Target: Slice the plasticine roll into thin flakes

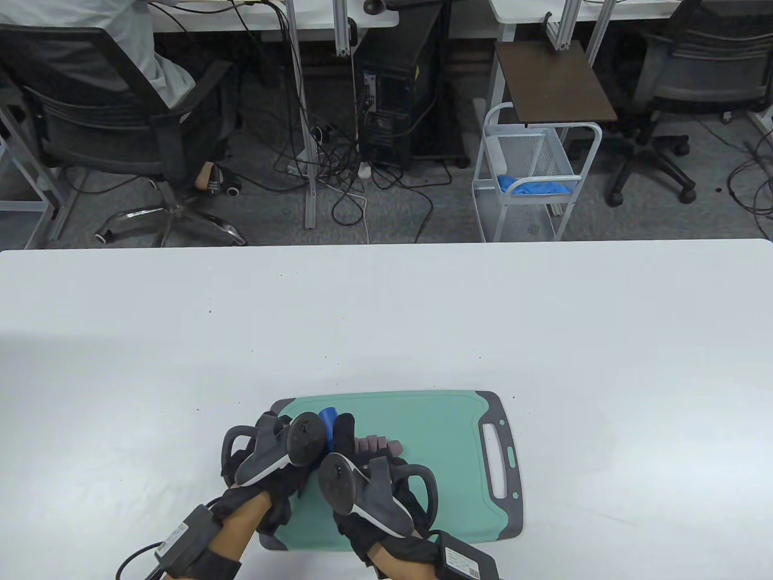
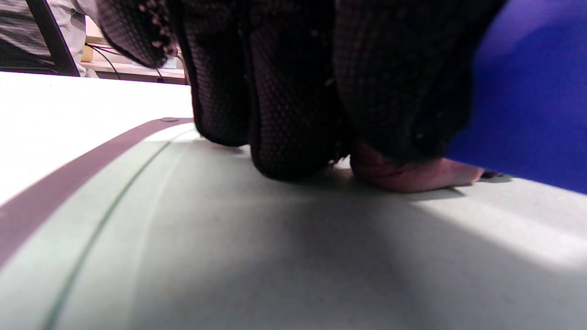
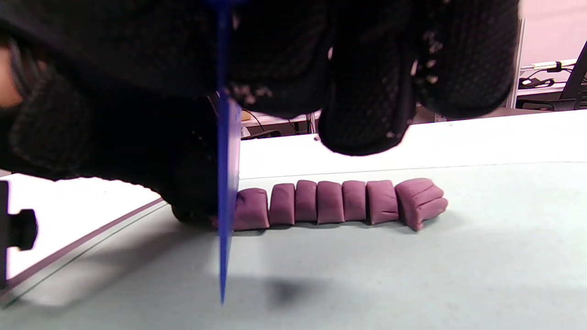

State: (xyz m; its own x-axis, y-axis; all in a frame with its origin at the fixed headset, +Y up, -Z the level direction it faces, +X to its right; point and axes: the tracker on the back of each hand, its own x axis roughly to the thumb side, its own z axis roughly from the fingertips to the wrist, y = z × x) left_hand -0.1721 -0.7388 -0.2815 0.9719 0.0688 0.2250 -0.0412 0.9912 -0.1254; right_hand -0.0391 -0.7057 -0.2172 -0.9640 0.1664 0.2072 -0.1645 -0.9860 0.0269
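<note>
A purple plasticine roll (image 3: pixel 339 201) lies on the green cutting board (image 1: pixel 435 435), cut into several slices that still stand side by side (image 1: pixel 379 446). My right hand (image 1: pixel 347 438) grips a blue plastic knife (image 3: pixel 226 183); its blade stands upright at the left end of the row, and the blue handle shows in the table view (image 1: pixel 328 418). My left hand (image 1: pixel 284 447) presses its gloved fingers (image 2: pixel 284 114) on the uncut left end of the roll (image 2: pixel 408 172), right beside the blade (image 2: pixel 527 101).
The board's grey handle end with a slot (image 1: pixel 496 459) points right. The white table (image 1: pixel 543 326) spreads all around the board. Chairs, cables and a white wire cart (image 1: pixel 531 181) stand on the floor beyond the far edge.
</note>
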